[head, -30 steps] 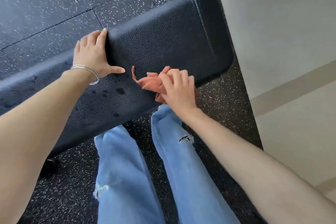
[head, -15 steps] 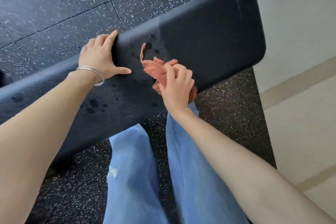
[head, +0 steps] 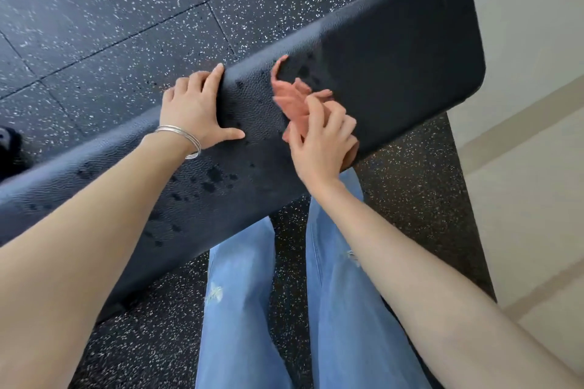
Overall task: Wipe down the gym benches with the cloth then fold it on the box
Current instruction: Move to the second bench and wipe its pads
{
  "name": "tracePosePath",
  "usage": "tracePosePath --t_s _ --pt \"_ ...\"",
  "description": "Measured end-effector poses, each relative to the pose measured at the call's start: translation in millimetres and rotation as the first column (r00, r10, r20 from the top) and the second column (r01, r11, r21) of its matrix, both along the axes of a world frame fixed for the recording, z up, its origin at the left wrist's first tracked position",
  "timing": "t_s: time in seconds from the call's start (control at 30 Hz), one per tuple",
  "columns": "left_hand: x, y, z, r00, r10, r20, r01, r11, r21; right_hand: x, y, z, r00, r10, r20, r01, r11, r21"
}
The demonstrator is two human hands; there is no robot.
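Orange cloth [head: 292, 101], bunched in the right grip [head: 322, 142], wipes the tabletop [head: 395, 57]; left grip [head: 196, 107] rests open. Droplets [head: 215, 177] are left; folding is not begun.

Surface: black padded bench [head: 395, 73] on speckled dark floor [head: 94, 25] | On it: crumpled pink cloth [head: 289, 98], dark wet spots [head: 211, 177] | Left hand [head: 192, 107] rests at far edge | Right hand [head: 322, 142] grips cloth

Gym: padded bench [head: 395, 50], speckled rubber floor [head: 110, 9].
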State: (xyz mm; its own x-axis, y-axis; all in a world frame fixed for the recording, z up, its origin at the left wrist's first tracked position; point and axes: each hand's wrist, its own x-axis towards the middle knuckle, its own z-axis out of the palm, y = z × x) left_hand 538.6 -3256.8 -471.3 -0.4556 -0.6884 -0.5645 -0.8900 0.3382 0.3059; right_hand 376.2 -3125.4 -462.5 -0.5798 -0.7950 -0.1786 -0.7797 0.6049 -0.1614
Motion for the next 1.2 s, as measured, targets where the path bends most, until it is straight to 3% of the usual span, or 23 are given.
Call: tracePosePath --t_s 0.1,0.2,0.23,0.27,0.33,0.37,0.4,0.43,0.5,0.6,0.67,0.77,0.8,0.83,0.9,0.93,0.97,1.0,1.1,1.2 --pt "13 0 0 0.999 -0.043 -0.025 0.043 0.999 -0.010 3 -19 0 0.995 0.094 0.030 -0.094 0.995 0.022" --pt "34 4 1 0.999 -0.051 -0.015 0.051 0.999 -0.014 -35 -33 4 0.919 0.394 0.021 -0.394 0.918 0.051" --pt "40 6 1 0.999 -0.044 -0.009 0.044 0.999 -0.020 -48 -40 4 0.910 0.415 -0.009 -0.414 0.908 0.062" --pt "45 7 1 0.999 -0.038 -0.004 0.038 0.999 -0.028 -60 -50 2 0.940 0.336 -0.054 -0.333 0.941 0.060" --pt "51 10 0 1.000 -0.030 0.002 0.030 0.999 -0.034 -76 -72 -5 0.990 -0.102 -0.094 0.099 0.995 -0.033" --pt "51 10 0 1.000 -0.022 0.004 0.022 0.999 -0.034 -78 -83 -6 0.939 -0.341 -0.053 0.336 0.938 -0.086" --pt "50 11 0 1.000 -0.013 0.003 0.013 0.999 -0.033 -75 -90 -6 0.879 -0.476 -0.029 0.470 0.876 -0.104" --pt "49 11 0 1.000 -0.007 0.001 0.007 0.999 -0.032 -66 -91 -6 0.870 -0.490 -0.056 0.484 0.869 -0.102" --pt "47 12 1 1.000 -0.008 -0.004 0.008 0.999 -0.036 -33 -79 -4 0.944 -0.310 -0.108 0.295 0.946 -0.133" --pt "48 13 1 1.000 0.005 -0.003 -0.005 0.998 -0.057 29 -49 -2 0.987 0.153 -0.052 -0.157 0.985 -0.077" --pt "49 15 2 0.999 0.042 0.014 -0.041 0.997 -0.063 40 -44 -2 0.902 0.429 -0.042 -0.430 0.902 -0.033" --pt "54 18 3 0.996 0.090 0.028 -0.088 0.994 -0.069 -1 -69 2 0.691 0.719 -0.075 -0.718 0.694 0.041" --pt "56 18 3 0.995 0.098 0.036 -0.095 0.993 -0.066 -21 -82 3 0.674 0.736 -0.067 -0.730 0.677 0.094" --pt "57 18 3 0.994 0.100 0.047 -0.097 0.993 -0.063 -42 -94 3 0.729 0.680 -0.073 -0.669 0.731 0.135" --pt "56 17 3 0.992 0.104 0.065 -0.100 0.993 -0.061 -84 -120 4 0.927 0.355 -0.120 -0.340 0.932 0.125" --pt "55 16 3 0.991 0.108 0.077 -0.103 0.993 -0.062 -99 -131 6 0.984 0.139 -0.109 -0.129 0.987 0.097" --pt "54 16 3 0.990 0.110 0.093 -0.105 0.993 -0.061 -107 -140 8 0.996 -0.021 -0.087 0.029 0.995 0.092" --pt "53 15 3 0.987 0.111 0.112 -0.105 0.993 -0.057 -107 -146 9 0.993 -0.080 -0.089 0.090 0.990 0.112" --pt "49 14 6 0.982 0.108 0.156 -0.103 0.994 -0.038 -64 -146 7 0.989 0.102 -0.103 -0.090 0.989 0.114" --pt "47 15 10 0.974 0.120 0.190 -0.116 0.993 -0.033 11 -132 1 0.931 0.364 0.010 -0.364 0.929 0.066"
